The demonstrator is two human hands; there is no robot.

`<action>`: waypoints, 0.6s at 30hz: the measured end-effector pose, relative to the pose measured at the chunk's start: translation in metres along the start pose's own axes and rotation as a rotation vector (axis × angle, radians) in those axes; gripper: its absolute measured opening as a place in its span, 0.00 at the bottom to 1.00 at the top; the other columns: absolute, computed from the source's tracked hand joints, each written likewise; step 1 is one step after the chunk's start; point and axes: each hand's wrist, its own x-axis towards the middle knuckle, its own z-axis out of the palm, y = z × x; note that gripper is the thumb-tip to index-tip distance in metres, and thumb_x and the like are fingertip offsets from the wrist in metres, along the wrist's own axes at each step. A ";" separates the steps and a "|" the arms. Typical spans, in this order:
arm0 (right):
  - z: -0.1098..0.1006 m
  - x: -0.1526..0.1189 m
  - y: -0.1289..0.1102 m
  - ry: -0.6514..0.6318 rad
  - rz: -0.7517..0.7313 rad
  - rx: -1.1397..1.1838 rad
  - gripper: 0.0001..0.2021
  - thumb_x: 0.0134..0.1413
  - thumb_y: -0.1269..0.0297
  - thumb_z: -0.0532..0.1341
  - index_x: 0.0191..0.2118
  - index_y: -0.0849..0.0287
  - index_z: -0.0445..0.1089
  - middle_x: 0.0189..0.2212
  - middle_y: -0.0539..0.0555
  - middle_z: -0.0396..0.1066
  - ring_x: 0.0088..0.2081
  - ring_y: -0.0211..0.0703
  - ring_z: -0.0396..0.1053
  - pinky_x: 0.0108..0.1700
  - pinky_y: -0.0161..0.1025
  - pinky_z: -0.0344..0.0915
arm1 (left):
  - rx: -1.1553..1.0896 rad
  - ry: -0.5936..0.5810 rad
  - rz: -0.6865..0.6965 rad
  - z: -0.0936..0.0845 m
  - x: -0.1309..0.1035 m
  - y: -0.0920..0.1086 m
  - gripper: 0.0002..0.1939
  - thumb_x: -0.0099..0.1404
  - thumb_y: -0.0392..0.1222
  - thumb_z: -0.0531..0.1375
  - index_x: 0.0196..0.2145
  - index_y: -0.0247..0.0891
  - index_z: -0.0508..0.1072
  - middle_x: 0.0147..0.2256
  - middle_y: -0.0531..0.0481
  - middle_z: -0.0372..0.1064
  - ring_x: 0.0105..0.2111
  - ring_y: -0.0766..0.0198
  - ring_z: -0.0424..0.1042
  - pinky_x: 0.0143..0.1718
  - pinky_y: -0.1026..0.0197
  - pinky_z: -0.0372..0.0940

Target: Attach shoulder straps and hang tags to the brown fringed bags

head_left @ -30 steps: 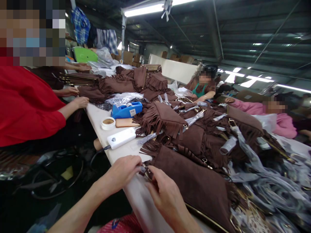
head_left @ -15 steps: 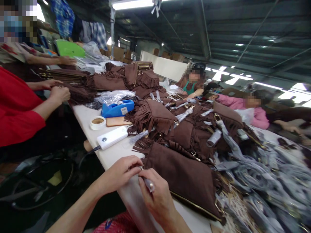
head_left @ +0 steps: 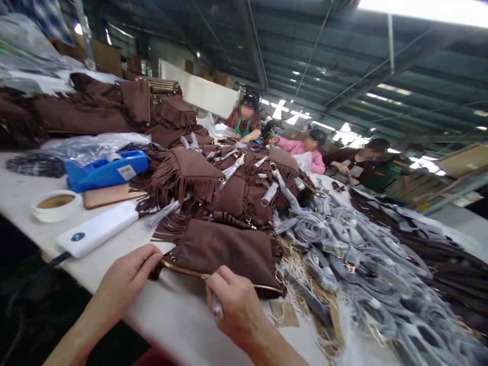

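Observation:
A dark brown handbag [head_left: 229,251] with fringed ends lies flat on the table, its gold zipper [head_left: 263,288] along the edge facing me. At the bag's left corner, my left hand [head_left: 139,269] is closed, pinching the zipper end between thumb and fingers. My right hand [head_left: 238,305] is closed at the middle of the zipper, fingers on the zipper pull [head_left: 205,277]. From under those fingers pokes a small plastic-wrapped piece [head_left: 217,308]; whether it is joined to the pull I cannot tell.
Brown fringed bags [head_left: 198,173] are piled behind. To the left stand a blue tape dispenser [head_left: 110,170], a tape roll [head_left: 57,205] and a white corded device [head_left: 99,229]. Plastic-wrapped straps [head_left: 343,264] and white string tags [head_left: 301,274] spread rightward. Co-workers [head_left: 246,119] sit across the table.
My view has swung right. My hands, together off the bag's left end before, are now apart: the left at the zipper end, the right farther along the zipper.

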 end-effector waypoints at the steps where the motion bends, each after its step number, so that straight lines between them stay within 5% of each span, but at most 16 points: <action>1: -0.006 -0.014 0.011 0.013 0.030 -0.008 0.08 0.53 0.76 0.56 0.30 0.55 0.64 0.27 0.49 0.67 0.26 0.39 0.67 0.27 0.35 0.56 | 0.026 0.010 -0.012 0.001 0.002 -0.002 0.21 0.66 0.59 0.48 0.28 0.42 0.68 0.24 0.54 0.67 0.27 0.60 0.67 0.32 0.62 0.60; 7: -0.041 -0.099 0.072 0.055 0.245 -0.027 0.08 0.61 0.73 0.53 0.32 0.55 0.65 0.28 0.51 0.67 0.29 0.39 0.69 0.32 0.32 0.63 | 0.221 0.045 -0.139 0.001 0.010 -0.018 0.19 0.66 0.55 0.45 0.32 0.43 0.69 0.30 0.51 0.72 0.33 0.56 0.71 0.35 0.59 0.62; 11: -0.044 -0.119 0.076 0.059 0.376 0.040 0.07 0.63 0.69 0.54 0.34 0.55 0.66 0.30 0.51 0.69 0.31 0.41 0.71 0.34 0.34 0.65 | 0.395 0.026 -0.117 0.002 0.012 -0.012 0.18 0.66 0.51 0.45 0.35 0.44 0.71 0.37 0.47 0.74 0.37 0.51 0.73 0.37 0.55 0.64; 15: -0.040 -0.118 0.067 -0.103 0.383 0.127 0.10 0.58 0.73 0.53 0.41 0.56 0.69 0.35 0.54 0.73 0.36 0.44 0.74 0.37 0.36 0.69 | 0.510 0.232 0.181 0.016 0.017 0.028 0.20 0.67 0.45 0.44 0.42 0.35 0.73 0.44 0.36 0.69 0.45 0.46 0.69 0.47 0.47 0.64; 18: -0.052 -0.120 0.072 -0.194 0.307 0.181 0.20 0.56 0.77 0.51 0.51 0.56 0.67 0.45 0.56 0.73 0.44 0.44 0.74 0.44 0.37 0.70 | 0.365 0.106 0.438 0.049 0.019 0.081 0.17 0.69 0.41 0.47 0.43 0.37 0.74 0.43 0.41 0.70 0.43 0.52 0.68 0.47 0.50 0.65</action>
